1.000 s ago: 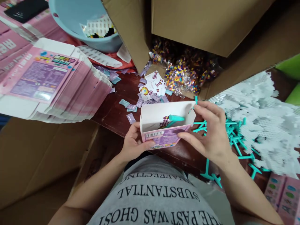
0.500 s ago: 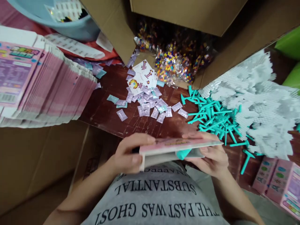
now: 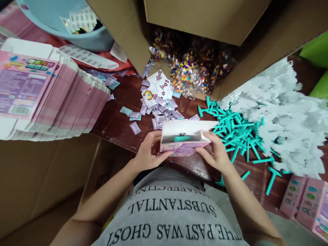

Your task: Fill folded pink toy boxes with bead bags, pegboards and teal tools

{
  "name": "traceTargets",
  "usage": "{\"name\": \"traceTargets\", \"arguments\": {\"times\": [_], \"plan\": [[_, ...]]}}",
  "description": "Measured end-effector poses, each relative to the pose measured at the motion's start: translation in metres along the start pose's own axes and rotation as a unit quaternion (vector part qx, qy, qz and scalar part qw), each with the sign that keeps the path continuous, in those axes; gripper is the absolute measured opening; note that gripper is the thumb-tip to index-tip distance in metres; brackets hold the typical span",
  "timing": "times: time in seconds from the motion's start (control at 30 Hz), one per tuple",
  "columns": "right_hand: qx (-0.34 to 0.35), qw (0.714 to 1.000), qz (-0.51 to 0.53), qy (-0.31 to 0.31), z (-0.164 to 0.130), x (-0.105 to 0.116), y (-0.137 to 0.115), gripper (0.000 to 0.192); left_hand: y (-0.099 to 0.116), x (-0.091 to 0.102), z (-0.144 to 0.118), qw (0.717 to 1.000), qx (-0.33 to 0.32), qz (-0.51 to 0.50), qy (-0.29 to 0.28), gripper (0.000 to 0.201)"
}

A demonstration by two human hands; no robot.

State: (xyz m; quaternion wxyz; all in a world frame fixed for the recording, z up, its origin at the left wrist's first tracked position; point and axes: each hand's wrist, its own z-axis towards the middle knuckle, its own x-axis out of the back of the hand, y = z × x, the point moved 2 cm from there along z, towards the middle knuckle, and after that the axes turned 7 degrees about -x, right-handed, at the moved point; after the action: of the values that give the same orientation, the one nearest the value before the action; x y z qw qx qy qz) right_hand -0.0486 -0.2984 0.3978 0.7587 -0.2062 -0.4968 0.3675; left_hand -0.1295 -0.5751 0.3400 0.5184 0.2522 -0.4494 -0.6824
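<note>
Pink carton, small, open-topped, held over the near edge of the dark wooden table; a teal plastic tool lies inside. Left hand clasps its left end, fingers closed on it; right hand pinches the right end flap. Beyond: foil sachets, loose teal tools, white pegboards, stacked flat cartons.

Grey shirt print, upside down in view: "SUBSTANTIAL", "THE PAST WAS GHOST"
</note>
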Motion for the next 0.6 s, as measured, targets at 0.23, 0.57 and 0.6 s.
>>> {"name": "traceTargets", "arguments": {"times": [0.23, 0.57, 0.6], "plan": [[-0.081, 0.994, 0.037, -0.058, -0.008, -0.001, -0.001, 0.032, 0.011, 0.005, 0.001, 0.987, 0.034, -0.026, -0.154, 0.068], [-0.210, 0.973, 0.098, 0.005, -0.024, -0.044, 0.012, 0.033, -0.028, -0.021, -0.005, 0.975, 0.170, -0.145, 0.004, 0.023], [-0.212, 0.971, 0.113, -0.012, -0.022, -0.041, 0.011, 0.027, -0.025, -0.023, -0.005, 0.970, 0.173, -0.172, 0.005, 0.027]]}}
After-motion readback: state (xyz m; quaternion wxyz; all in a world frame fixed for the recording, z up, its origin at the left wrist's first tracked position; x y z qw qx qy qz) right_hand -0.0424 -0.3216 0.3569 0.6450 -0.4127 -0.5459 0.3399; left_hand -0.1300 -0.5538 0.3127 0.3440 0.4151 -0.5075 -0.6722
